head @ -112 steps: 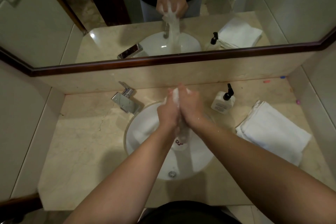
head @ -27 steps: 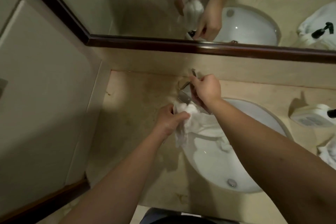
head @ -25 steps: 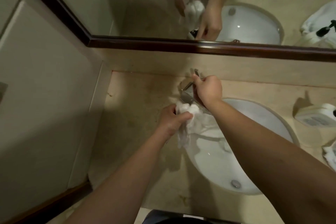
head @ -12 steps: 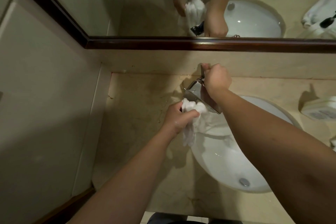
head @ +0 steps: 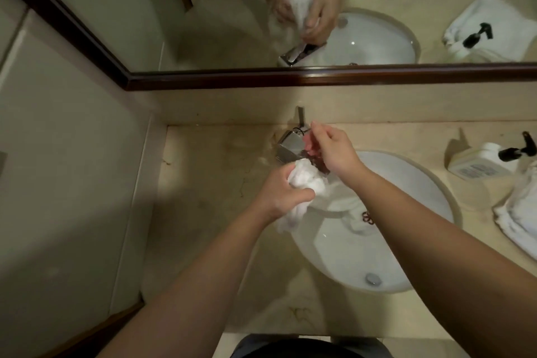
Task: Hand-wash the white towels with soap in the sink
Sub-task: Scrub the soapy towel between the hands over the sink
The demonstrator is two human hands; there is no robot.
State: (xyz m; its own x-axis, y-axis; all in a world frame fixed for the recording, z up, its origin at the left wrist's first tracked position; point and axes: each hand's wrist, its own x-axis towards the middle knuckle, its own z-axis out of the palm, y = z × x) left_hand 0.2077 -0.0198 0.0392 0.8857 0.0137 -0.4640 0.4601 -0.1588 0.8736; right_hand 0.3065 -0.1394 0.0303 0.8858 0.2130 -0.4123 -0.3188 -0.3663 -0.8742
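Observation:
My left hand (head: 277,193) grips a bunched, wet white towel (head: 308,179) at the left rim of the white sink basin (head: 436,186); the towel's tail trails down into the bowl. My right hand (head: 334,148) hovers over the chrome faucet (head: 286,145) just behind the towel, fingers loosely curled and holding nothing I can see. The faucet's lever (head: 300,116) stands up behind it. I cannot see water running.
A white soap pump bottle (head: 482,164) stands on the beige counter (head: 203,183) to the right of the basin, with folded white towels (head: 520,218) beside it at the right edge. A wall closes in the left side. A mirror (head: 232,23) runs along the back.
My right hand has come off the faucet lever and dropped forward toward the towel. My left hand still holds the towel at the basin's left rim.

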